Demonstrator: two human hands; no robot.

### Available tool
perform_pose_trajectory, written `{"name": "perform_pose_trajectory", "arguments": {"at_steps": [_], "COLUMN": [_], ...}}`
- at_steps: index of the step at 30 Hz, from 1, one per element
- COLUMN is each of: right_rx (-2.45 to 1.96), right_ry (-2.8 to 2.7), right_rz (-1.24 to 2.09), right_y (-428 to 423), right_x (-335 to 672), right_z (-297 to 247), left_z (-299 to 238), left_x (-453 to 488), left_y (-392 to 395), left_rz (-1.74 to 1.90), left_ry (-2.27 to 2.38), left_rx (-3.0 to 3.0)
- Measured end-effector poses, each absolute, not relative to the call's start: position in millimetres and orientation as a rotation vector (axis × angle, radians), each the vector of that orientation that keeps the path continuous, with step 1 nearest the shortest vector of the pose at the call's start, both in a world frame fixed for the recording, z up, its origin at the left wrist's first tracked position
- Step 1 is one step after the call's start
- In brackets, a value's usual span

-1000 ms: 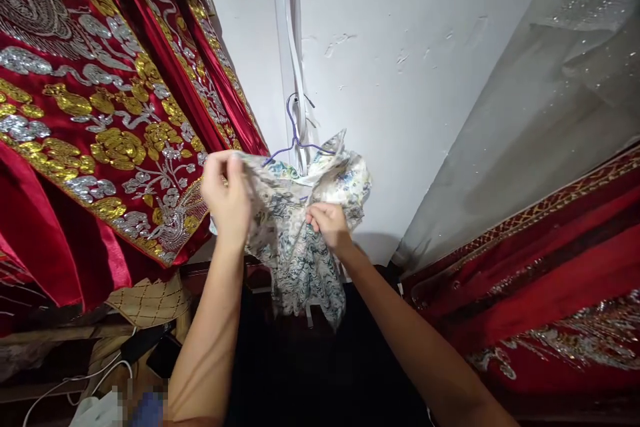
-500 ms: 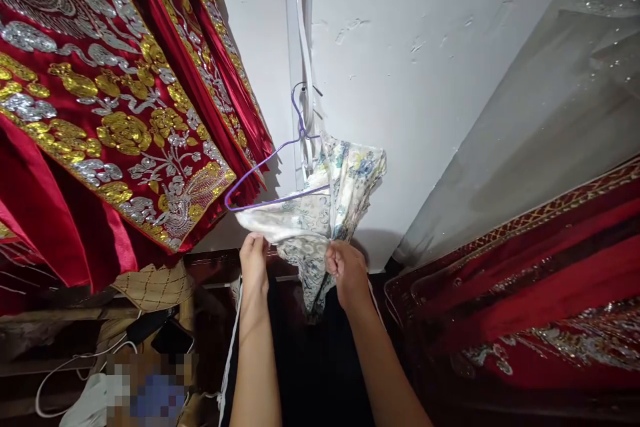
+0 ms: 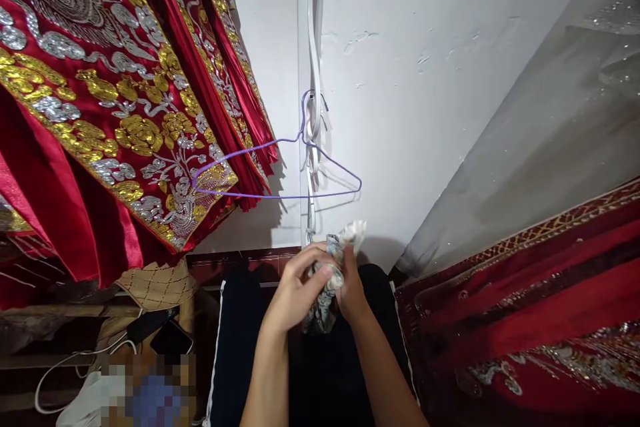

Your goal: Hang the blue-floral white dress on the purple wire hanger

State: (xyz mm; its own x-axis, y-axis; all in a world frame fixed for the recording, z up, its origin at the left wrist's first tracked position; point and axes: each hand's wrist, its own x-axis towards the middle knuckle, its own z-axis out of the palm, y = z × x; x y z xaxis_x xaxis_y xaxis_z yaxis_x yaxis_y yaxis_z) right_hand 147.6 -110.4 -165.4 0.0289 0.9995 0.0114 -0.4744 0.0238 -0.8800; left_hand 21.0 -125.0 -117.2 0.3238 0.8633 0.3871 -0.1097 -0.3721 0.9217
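Note:
A crumpled white garment with a blue-green floral print (image 3: 323, 317) is bunched between my two hands, above my dark-clothed lap. My left hand (image 3: 299, 290) is closed on it, with the thumb pressed over a fold. My right hand (image 3: 352, 288) grips its other side, and a ruffled edge sticks up above the fingers. The garment's exact kind does not show in this bundle. Above and apart from my hands, a bare purple clothes hanger (image 3: 280, 196) hangs by its hook against the wall.
White straps or cables (image 3: 313, 47) run down the white wall (image 3: 410, 107) behind the hanger. Red embroidered cloth (image 3: 135, 133) hangs at left, and a sheer cover (image 3: 495, 147) over red cloth at right. A phone (image 3: 173, 339) and white cord lie on a wooden stand at lower left.
The floral garment has come off the purple hanger, down and toward me, and is now bunched up. My hands have moved closer together. The hanger now hangs bare and level.

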Motion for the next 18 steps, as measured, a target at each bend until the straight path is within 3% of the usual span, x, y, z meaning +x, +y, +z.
{"name": "perform_pose_trajectory", "arguments": {"at_steps": [4, 8, 14, 18], "right_rx": [-0.78, -0.849, -1.043, -1.139], "right_ry": [-0.839, -1.084, -1.9, -1.868], "right_rz": [1.643, 1.852, 1.494, 0.988], "right_y": [-110.3, -105.6, -83.9, -46.2], "right_x": [148.4, 151.3, 172.1, 200.7], "right_z": [-141.9, -113.4, -74.4, -60.8], "left_z": [-97.0, -92.7, -112.1, -123.0], "left_x": [21.0, 9.2, -19.3, -37.2], "left_y": [-141.2, -134.0, -95.6, -77.6], "left_rz": [1.172, 1.341, 0.843, 0.592], "left_ry": [0.752, 0.893, 1.002, 1.263], "left_rx": [1.881, 1.734, 1.877, 2.135]}}
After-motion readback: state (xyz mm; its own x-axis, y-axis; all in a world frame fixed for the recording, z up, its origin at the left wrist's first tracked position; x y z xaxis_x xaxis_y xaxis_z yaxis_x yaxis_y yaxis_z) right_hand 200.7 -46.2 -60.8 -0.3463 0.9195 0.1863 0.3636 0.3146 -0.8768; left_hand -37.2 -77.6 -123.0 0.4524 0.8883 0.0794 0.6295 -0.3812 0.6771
